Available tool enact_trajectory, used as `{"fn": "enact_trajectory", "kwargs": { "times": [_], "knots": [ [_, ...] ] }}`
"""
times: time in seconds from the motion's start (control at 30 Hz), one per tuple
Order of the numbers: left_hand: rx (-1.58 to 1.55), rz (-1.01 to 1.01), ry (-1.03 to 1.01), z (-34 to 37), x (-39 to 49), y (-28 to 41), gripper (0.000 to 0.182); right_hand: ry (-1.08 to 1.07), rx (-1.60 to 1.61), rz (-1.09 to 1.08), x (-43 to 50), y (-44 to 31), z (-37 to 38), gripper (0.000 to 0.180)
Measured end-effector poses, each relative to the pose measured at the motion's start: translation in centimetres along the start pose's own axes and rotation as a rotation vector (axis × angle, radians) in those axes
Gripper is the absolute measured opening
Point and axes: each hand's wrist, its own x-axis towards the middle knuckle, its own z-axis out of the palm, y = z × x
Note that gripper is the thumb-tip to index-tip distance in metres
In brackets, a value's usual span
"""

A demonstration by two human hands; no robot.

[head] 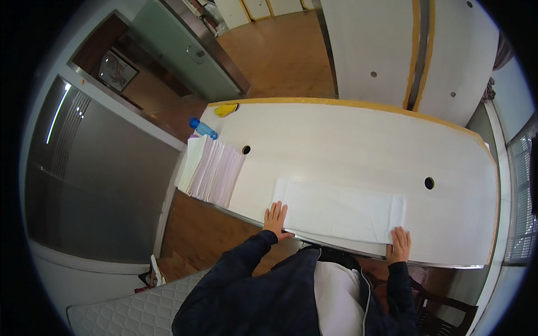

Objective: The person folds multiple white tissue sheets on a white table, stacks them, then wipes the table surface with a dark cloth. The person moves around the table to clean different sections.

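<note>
A folded white cloth [336, 210] lies flat as a long rectangle near the front edge of the white table [332, 143]. My left hand [275, 220] rests palm down at its left front corner, fingers extended and thumb out along the table edge. At the opposite front corner, my right hand [399, 244] lies flat with its fingertips at the cloth's right edge. Neither hand grips anything. Faint creases run across the right part of the cloth.
A thick stack of folded pale pink and white cloths [214, 172] leans at the table's left end. Behind it are a blue bottle [203, 128] and a yellow item [226, 110]. Two round holes pierce the tabletop. A mattress [134, 308] and wooden chair [445, 313] flank me.
</note>
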Motion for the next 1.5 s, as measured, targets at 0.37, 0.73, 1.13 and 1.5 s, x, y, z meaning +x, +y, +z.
{"fn": "enact_trajectory", "kwargs": {
  "times": [0.37, 0.73, 1.13, 1.5],
  "knots": [
    [-0.014, -0.027, 0.065, 0.8, 0.1, 0.4, 0.142, -0.018, 0.02, -0.017, -0.2, 0.7, 0.4, 0.051],
    [-0.025, -0.03, 0.078, 1.1, 0.2, 0.3, 0.144, -0.024, -0.043, -0.007, -0.7, 0.8, 0.8, 0.051],
    [-0.043, -0.025, 0.092, 0.9, 0.5, 0.4, 0.143, -0.043, -0.019, 0.015, -0.3, 0.4, 0.5, 0.052],
    [-0.065, 0.112, 0.501, 4.2, -3.6, -1.2, 0.073, -0.084, 0.08, -0.019, -1.5, 2.0, 0.5, 0.046]
  ]
}}
